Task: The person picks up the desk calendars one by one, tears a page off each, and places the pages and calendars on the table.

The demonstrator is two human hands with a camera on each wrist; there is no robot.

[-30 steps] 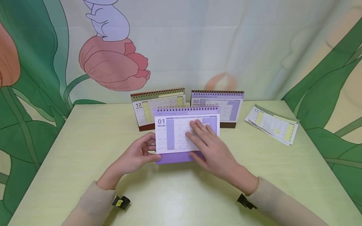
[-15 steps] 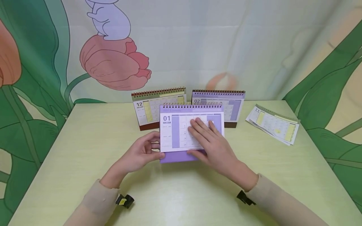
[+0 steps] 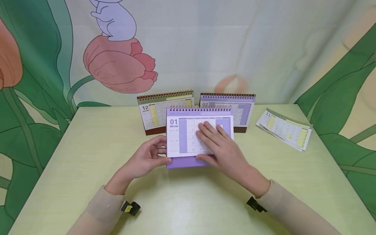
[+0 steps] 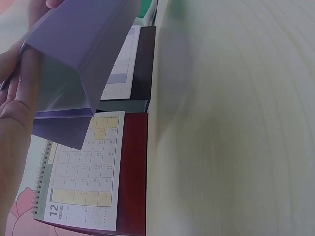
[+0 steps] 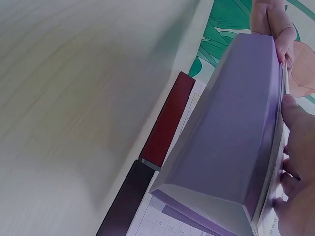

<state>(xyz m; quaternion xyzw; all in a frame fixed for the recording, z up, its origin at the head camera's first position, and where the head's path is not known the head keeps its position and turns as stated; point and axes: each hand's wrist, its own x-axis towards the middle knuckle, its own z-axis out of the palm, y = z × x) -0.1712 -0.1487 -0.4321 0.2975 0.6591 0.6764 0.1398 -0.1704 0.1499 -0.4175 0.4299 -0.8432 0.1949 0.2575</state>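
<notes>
A purple desk calendar showing page 01 is held up above the table in the head view, spiral binding at its top. At its left edge my left hand grips it, thumb on the front and the other fingers behind. Across the calendar's page my right hand lies with fingers extended, covering part of the grid. In the left wrist view the hollow purple stand hangs clear of the tabletop. From the right wrist, the purple base shows its underside, with the right hand along the page side.
Behind stand two more desk calendars: a green-topped one on page 12 with a dark red base, and a purple-topped one on page 02. Loose calendar pages marked 11 lie at the right of the pale table.
Both hands have carried the purple calendar slightly right and up in the head view. The left hand keeps its grip, and the right hand's fingers stay on the page.
</notes>
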